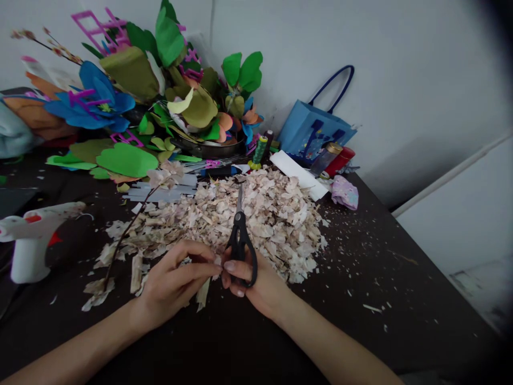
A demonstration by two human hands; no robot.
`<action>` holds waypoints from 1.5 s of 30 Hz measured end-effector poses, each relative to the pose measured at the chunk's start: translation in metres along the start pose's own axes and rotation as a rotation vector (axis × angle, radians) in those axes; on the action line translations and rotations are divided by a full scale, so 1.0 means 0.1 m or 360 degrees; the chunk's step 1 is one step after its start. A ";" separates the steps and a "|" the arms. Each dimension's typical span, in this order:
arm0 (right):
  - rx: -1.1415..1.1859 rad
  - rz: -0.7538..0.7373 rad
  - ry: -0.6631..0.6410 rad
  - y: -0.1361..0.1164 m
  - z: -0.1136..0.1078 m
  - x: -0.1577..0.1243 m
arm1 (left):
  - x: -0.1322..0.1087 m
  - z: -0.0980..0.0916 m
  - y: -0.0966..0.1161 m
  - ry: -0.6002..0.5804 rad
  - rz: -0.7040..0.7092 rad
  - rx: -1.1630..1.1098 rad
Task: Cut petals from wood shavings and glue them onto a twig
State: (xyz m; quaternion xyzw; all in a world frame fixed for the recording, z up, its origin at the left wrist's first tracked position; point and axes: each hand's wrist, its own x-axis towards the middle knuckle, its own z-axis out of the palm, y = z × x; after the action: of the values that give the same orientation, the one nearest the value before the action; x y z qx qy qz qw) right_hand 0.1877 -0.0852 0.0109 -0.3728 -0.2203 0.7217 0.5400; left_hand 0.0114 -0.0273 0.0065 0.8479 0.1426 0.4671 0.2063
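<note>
While the right hand [256, 283] grips the black scissors [240, 235] at the near edge of the scrap pile [280, 214] on the dark surface [360, 299], the left hand [172, 283] pinches a pale strip [203, 295] just beside them. With the hands this close, a careless snap of the blades could nick a finger.

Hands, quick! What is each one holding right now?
Left hand: closed, pinching a pale dried husk strip.
Right hand: closed on the black-handled metal scissors, blades shut.
</note>
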 end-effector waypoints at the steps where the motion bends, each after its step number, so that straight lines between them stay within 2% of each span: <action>1: -0.0002 0.0022 -0.0017 0.01 0.00 0.00 | 0.00 0.00 0.00 0.0003 0.0006 0.0006; 9: 0.0058 0.0054 0.0022 0.04 -0.04 0.02 | -0.08 0.02 -0.07 -0.0133 0.0086 0.0072; 16: 0.0014 0.0000 0.0055 0.02 -0.07 0.03 | -0.03 0.05 0.00 -0.0133 -0.0118 -0.0098; 18: -0.0030 -0.0033 0.0079 0.01 -0.07 0.03 | 0.01 0.04 0.02 -0.0105 -0.0307 -0.0145; 20: -0.0086 -0.0079 0.0111 -0.01 -0.07 0.03 | 0.05 0.04 0.03 -0.0147 -0.0686 -0.0258; 22: -0.0149 -0.0107 0.0135 -0.02 -0.06 0.03 | 0.07 0.04 0.03 -0.0306 -0.1117 -0.0485; 24: -0.0215 -0.0115 0.0143 -0.03 -0.05 0.02 | 0.08 0.06 0.04 -0.0488 -0.1427 -0.0795; 26: -0.0269 -0.0128 0.0133 -0.03 -0.05 0.01 | 0.08 0.08 0.05 -0.0537 -0.1614 -0.1081; 29: -0.0321 -0.0149 0.0109 -0.02 -0.05 0.00 | 0.07 0.10 0.06 -0.0447 -0.1801 -0.1299; 37: -0.0315 -0.0164 0.0087 0.02 -0.07 0.03 | 0.08 0.09 0.05 -0.0245 -0.1893 -0.1312; 45: -0.0324 -0.0143 0.0131 0.05 -0.06 0.02 | 0.09 0.12 0.09 -0.0204 -0.1912 -0.1397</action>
State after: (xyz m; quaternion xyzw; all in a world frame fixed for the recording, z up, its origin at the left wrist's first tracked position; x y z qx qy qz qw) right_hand 0.1892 -0.0853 0.0024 -0.4448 -0.2865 0.6549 0.5397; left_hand 0.0266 -0.0334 0.0115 0.4892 0.3696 0.2375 0.7534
